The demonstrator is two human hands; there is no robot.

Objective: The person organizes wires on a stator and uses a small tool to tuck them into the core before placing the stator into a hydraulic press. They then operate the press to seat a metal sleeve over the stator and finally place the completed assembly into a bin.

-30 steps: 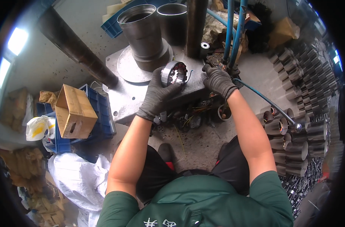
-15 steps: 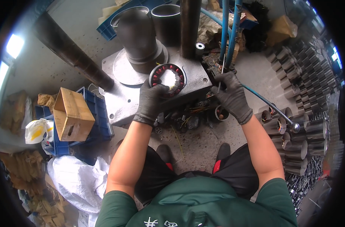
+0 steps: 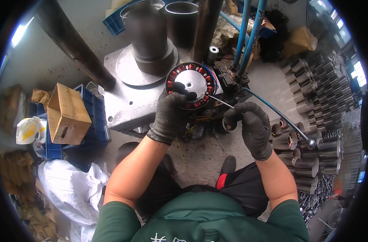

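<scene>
My left hand [image 3: 170,113], in a dark grey glove, is closed on the lower left rim of a ring-shaped motor stator [image 3: 210,79] with red copper windings. A round grey metal disc with a small centre hole [image 3: 196,78] fills the middle of the ring. The fingers lie over part of the disc. Blue and red wires run along the stator's right side. My right hand [image 3: 254,127], gloved likewise, pinches a thin metal rod [image 3: 222,101]. The rod slants up and left, its tip at the stator's lower right windings; its other end is hidden in the hand.
A metal base plate [image 3: 123,103] carries a dark cylinder on a round flange [image 3: 149,50]. Dark posts and blue bars [image 3: 241,36] rise around it. A ball-ended lever [image 3: 280,115] reaches right. A cardboard box [image 3: 69,117] stands left; stacked metal cylinders [image 3: 309,86] stand right.
The stator has shifted right, turning its face more toward me. My right hand has come lower and nearer; the rod, upright before, now slants with its tip at the windings. The view has shifted slightly.
</scene>
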